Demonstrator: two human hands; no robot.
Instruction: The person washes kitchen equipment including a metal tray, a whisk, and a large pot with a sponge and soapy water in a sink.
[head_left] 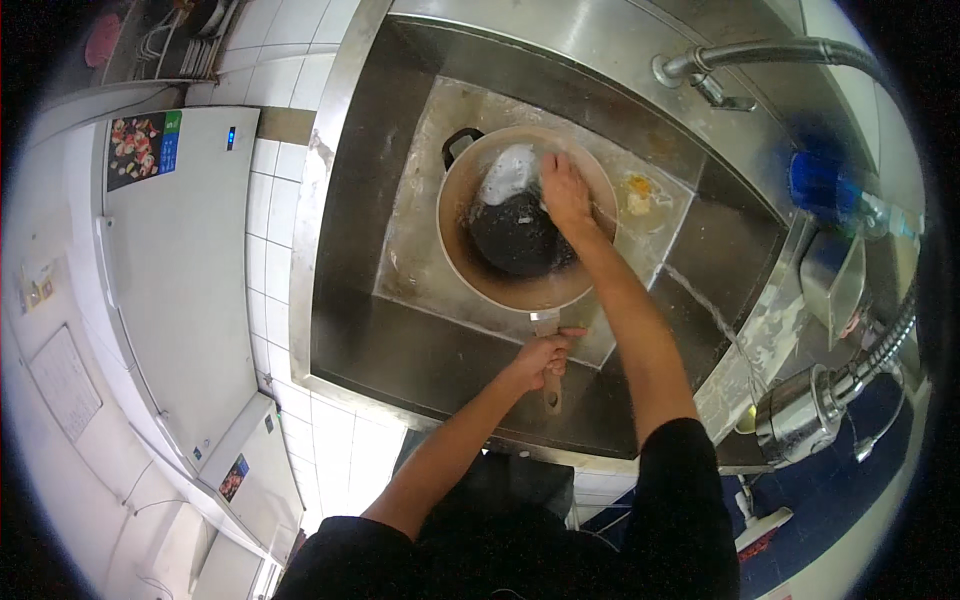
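A wide beige pan [449, 240] with a dark, worn patch on its bottom rests in the metal sink. My left hand [543, 360] is wrapped round its long handle [552, 398], with one finger stretched to the right. Inside the pan, my right hand [567, 190] presses by the far right wall, fingers together and pointing away from me. Whatever lies beneath those fingers is hidden. Just left of them sits a white, foamy mass [511, 172]. A black side grip [459, 143] sticks out at the pan's far left.
Around the pan stretches the sink's stained floor [415, 250]. A spray head [800, 415] hangs at right; a thin water stream runs from it toward the pan. A tap [715, 85], blue container [815, 180] and metal tray [835, 280] stand far right. Yellow scraps [638, 190] lie beside the pan.
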